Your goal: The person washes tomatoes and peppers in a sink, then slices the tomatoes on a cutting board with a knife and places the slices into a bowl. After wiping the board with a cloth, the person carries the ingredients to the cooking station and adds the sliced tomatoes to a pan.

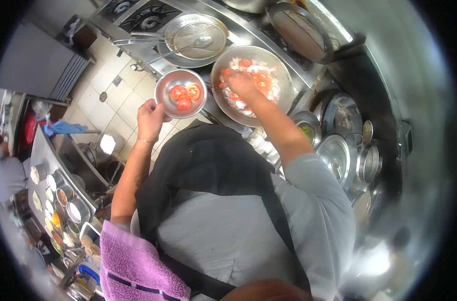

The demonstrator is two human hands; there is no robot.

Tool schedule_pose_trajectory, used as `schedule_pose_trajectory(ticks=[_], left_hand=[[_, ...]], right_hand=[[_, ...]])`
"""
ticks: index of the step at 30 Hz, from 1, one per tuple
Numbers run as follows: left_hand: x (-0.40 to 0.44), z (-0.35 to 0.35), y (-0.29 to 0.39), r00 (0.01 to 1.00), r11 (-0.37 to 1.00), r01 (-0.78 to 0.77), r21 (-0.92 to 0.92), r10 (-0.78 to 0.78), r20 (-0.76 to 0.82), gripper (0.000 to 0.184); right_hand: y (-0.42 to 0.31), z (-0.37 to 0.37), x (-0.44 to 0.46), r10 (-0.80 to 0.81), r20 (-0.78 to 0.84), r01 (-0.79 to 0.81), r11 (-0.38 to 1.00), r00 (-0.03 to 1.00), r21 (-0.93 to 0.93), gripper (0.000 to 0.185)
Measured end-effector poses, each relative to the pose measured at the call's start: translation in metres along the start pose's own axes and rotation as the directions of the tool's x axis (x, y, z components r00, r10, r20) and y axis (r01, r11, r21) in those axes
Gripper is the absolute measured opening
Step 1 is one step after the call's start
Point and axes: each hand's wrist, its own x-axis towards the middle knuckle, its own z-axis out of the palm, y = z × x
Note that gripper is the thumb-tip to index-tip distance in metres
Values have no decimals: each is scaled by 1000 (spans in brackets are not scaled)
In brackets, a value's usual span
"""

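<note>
My left hand [152, 120] grips the rim of a metal bowl [161, 106], with the thumb at its edge. Three tomato slices [184, 103] lie inside the bowl. Over the left part of a wide metal pan [284, 103], my right hand [241, 83] reaches down with its fingers drawn together on a tomato slice [225, 73]. Pale, chopped-looking pieces [237, 104] spread across the pan, with several red tomato slices [262, 79] on top. The right fingertips are partly hidden.
Beside the pan, a strainer [201, 37] and a ladle [203, 42] rest on another pan. Stove burners [150, 20] lie beyond. Metal lids and bowls [334, 153] crowd the right. At far left, a counter holds several food containers [77, 210]; another person [8, 173] stands there.
</note>
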Motion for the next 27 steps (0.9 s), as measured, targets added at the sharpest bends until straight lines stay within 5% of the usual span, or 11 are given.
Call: schedule_pose_trajectory(ticks=[1, 3, 5, 7, 8, 10, 13, 20, 23, 25, 27], left_hand=[[3, -1, -4, 1000, 1000, 0, -3, 0, 16, 17], [5, -4, -6, 1000, 1000, -15, -20, 15, 16, 17], [4, 0, 0, 1000, 1000, -5, -13, 5, 0, 17], [0, -1, 2, 1000, 1000, -7, -22, 7, 8, 18], [-1, -2, 3, 1000, 1000, -2, -22, 2, 3, 18], [0, -1, 5, 1000, 1000, -15, 4, 15, 17, 20], [-1, 2, 10, 1000, 999, -17, 29, 16, 20, 20], [-3, 4, 13, 1000, 999, -14, 44, 14, -2, 19], [0, 6, 12, 1000, 999, -25, 29, 24, 19, 18], [4, 12, 9, 999, 999, -37, 37, 36, 31, 19], [9, 17, 2, 998, 991, -60, 119, 57, 25, 20]], right_hand=[[0, -1, -4, -117, -59, 109, 986, 991, -125, 27], [2, -7, -23, -44, 4, 45, 998, 999, -47, 27], [12, -16, -34, 400, -27, -342, 815, 916, 467, 22], [64, 12, -50, 499, -82, -397, 769, 863, 502, 16], [74, -4, -62, 498, -118, -463, 855, 859, 235, 17], [102, -10, -71, 578, -20, -577, 812, 816, -88, 17], [135, 9, -82, 621, -95, -629, 765, 778, -138, 19], [123, -3, -107, 659, -90, -665, 744, 747, -62, 27], [131, 13, -119, 615, -83, -617, 759, 784, -210, 30], [100, -11, -112, 430, -392, -476, 879, 813, -22, 27], [32, -68, -97, 375, -471, -345, 926, 799, 152, 27]])
